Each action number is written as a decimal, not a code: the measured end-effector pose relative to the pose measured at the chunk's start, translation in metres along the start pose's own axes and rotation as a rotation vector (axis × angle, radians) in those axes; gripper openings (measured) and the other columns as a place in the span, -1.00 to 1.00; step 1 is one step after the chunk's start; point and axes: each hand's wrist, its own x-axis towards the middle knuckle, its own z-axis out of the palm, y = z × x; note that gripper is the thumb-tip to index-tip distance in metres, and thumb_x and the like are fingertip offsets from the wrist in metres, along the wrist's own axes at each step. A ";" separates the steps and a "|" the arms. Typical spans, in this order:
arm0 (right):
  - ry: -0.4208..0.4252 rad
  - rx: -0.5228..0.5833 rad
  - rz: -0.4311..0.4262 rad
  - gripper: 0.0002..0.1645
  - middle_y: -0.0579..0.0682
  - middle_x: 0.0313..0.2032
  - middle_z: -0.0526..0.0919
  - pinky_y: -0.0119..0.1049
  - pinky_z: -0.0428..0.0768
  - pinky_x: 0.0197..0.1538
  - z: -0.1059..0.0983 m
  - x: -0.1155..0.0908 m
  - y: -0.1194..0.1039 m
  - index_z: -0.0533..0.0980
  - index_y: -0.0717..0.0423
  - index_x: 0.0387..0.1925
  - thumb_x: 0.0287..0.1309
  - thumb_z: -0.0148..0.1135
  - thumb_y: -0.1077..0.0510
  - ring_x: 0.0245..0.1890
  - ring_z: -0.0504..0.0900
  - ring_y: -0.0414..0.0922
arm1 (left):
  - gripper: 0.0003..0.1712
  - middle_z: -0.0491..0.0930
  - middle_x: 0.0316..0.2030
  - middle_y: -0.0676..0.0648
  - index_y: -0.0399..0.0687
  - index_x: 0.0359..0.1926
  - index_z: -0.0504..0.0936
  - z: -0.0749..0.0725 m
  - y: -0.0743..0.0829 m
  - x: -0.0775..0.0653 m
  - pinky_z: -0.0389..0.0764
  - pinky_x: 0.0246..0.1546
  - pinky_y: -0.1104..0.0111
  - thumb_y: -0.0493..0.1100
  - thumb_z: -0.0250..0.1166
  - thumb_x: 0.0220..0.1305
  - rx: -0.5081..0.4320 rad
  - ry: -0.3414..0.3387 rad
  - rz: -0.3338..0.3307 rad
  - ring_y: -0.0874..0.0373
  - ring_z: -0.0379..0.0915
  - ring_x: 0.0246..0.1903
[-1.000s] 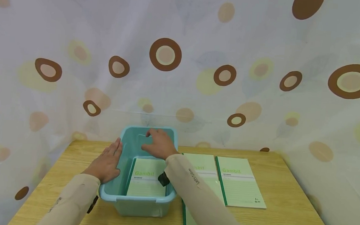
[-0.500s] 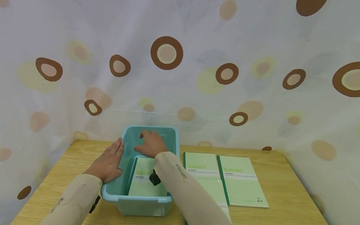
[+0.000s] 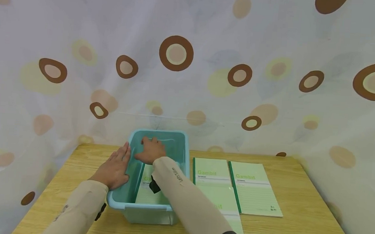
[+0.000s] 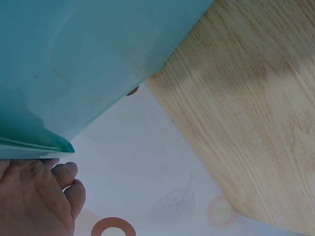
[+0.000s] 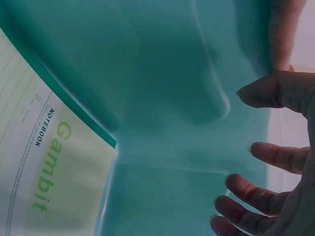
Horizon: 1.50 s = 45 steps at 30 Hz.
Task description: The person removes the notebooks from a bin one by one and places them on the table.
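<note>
A light-blue plastic bin [image 3: 148,208] stands on the table at centre left. My left hand [image 3: 115,168] rests on its left rim, fingers straight; the left wrist view shows that hand [image 4: 37,196] against the rim's outer edge. Inside the bin lies a pale green "Gambit" notebook [image 3: 144,195] with a dark green spine, partly covered by my right forearm. Over the bin's far half hovers my right hand [image 3: 151,151], its fingers spread and loosely bent around nothing. In the right wrist view the notebook [image 5: 54,167] sits well apart from those fingers [image 5: 251,196].
Right of the bin, several matching notebooks lie on the wooden table [image 3: 311,212]: one at the back [image 3: 211,166], one farther right [image 3: 255,198], and a nearer one [image 3: 225,199] overlapping the back one, partly under my right sleeve. A patterned curtain [image 3: 189,95] hangs behind.
My right hand has moved left across the bin, and its forearm now covers more of the notebook inside. The left hand stays on the rim. The head view has shifted slightly.
</note>
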 end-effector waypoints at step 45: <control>-0.446 0.166 0.138 0.02 0.01 0.32 0.38 -0.16 0.43 0.23 0.074 0.040 0.036 0.22 0.07 0.41 -0.07 0.49 0.01 0.30 0.36 -0.04 | -0.06 -0.19 0.46 -0.41 -0.54 0.42 -0.08 0.003 -0.005 0.003 -0.08 0.40 -0.06 -0.23 0.08 0.07 0.005 0.004 -0.013 -0.30 -0.21 0.44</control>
